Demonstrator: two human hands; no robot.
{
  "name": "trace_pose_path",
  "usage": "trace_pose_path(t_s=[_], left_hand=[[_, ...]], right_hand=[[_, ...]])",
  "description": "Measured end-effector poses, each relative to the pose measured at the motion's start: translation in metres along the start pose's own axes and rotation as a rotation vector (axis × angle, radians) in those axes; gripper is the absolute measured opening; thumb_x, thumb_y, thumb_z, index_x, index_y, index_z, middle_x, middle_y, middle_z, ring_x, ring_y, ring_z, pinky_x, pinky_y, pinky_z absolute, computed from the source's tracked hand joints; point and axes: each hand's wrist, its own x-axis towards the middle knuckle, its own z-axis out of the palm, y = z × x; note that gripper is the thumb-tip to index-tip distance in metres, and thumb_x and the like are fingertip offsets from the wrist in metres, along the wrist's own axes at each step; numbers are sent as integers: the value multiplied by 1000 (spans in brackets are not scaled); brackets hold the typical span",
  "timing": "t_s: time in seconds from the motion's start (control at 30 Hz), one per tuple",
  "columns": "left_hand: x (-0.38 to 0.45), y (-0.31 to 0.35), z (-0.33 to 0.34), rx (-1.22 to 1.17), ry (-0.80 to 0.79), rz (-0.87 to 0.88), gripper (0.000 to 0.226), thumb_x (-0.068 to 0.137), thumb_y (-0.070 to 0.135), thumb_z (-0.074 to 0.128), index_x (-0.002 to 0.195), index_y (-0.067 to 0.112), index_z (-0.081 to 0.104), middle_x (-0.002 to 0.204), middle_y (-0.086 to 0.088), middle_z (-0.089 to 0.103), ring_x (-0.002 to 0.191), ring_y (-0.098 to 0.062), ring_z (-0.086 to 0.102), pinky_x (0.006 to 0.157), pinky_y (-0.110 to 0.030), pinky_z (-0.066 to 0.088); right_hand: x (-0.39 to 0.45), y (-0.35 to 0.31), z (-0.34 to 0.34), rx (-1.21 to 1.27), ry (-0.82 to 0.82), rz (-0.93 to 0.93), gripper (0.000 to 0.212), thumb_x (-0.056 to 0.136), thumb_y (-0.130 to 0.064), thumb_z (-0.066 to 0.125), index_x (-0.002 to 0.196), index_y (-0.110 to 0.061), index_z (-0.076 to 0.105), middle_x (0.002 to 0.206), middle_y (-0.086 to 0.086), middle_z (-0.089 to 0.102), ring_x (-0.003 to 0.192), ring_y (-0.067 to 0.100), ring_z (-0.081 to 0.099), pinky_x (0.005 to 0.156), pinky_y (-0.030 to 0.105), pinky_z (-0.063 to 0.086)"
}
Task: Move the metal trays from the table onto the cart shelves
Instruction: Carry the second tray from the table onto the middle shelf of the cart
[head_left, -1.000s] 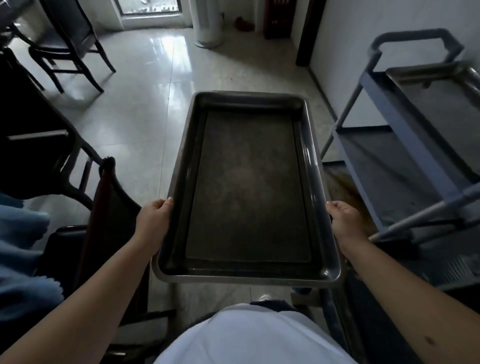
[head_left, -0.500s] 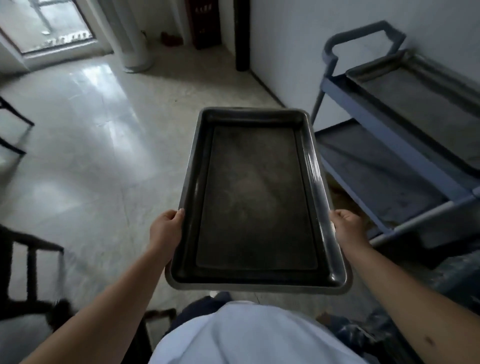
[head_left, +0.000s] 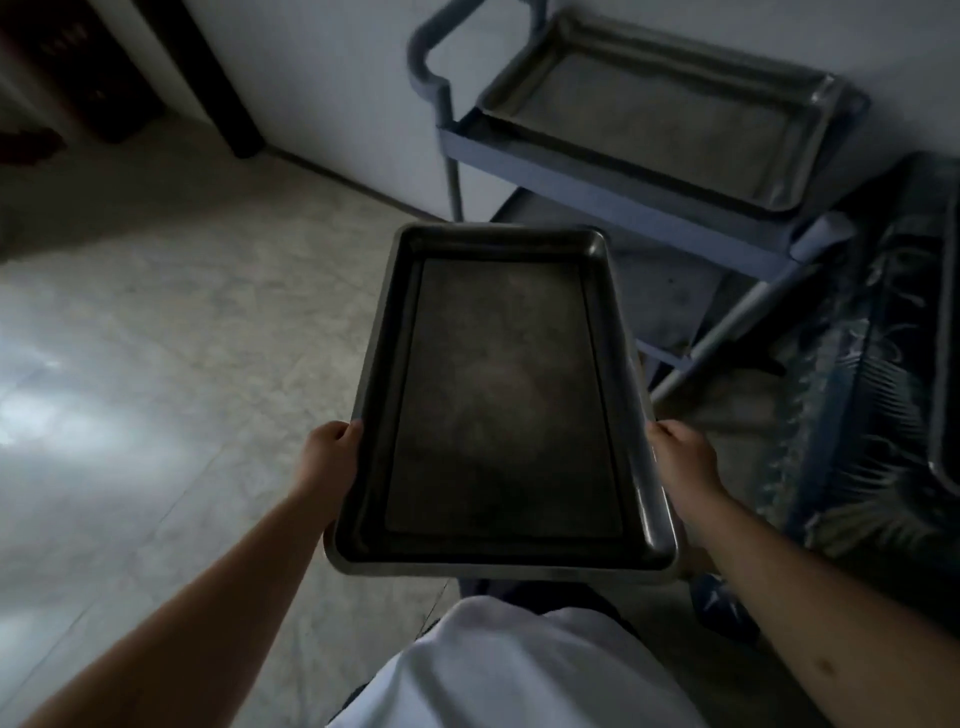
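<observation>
Since a second earlier the cart (head_left: 613, 171) had swung closer ahead, while the left hand (head_left: 327, 452) and right hand (head_left: 680, 457) still gripped the held tray's (head_left: 498, 405) long rims above the floor, a second tray (head_left: 654, 114) resting on the cart's top shelf.

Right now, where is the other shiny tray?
In the head view it sits upper right, on the cart's top shelf: the second tray, beyond the carried tray.

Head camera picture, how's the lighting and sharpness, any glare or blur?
Head view: dim overall, the carried tray dark between the left hand and right hand; a bright glare patch on the floor at left; the cart and its top tray softly blurred; straight edges bow from the wide lens.
</observation>
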Motion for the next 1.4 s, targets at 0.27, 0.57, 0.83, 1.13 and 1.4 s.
trace_pose_path(t_s=[0.27,0.57,0.83,1.13,1.4], left_hand=[[122,87,61,185,-61,90,39,98,35,49,75,8,64,69,-9,63,64,-24,57,53,-32,40],[250,111,148,229,-121,149,39,101,35,46,71,15,60,68,-4,60,62,-17,54,51,-31,34],[353,110,215,217,-159,212,39,98,41,45,74,15,62,70,-6,62,65,-23,56,53,-33,39],[413,110,265,86,-180,220,41,92,46,51,74,12,64,72,-13,66,70,-31,61,66,-50,50],[439,103,296,-21,-184,179,39,93,44,56,82,9,67,81,-18,69,75,-33,64,72,-52,53]], right_hand=[[103,0,17,49,121,110,23,95,-34,54,84,-19,67,79,5,62,75,19,57,64,32,42],[216,23,62,2,252,143,33,94,-35,54,70,-12,60,67,4,57,63,17,52,60,32,39],[301,55,113,-25,328,114,36,97,-28,54,64,-15,56,61,1,51,57,12,46,52,25,34],[373,87,135,-30,393,7,36,93,-34,52,64,-13,52,59,-2,47,61,15,44,60,32,31],[424,98,140,12,390,-34,34,93,-32,56,82,-1,63,71,10,53,69,15,47,61,29,36]])
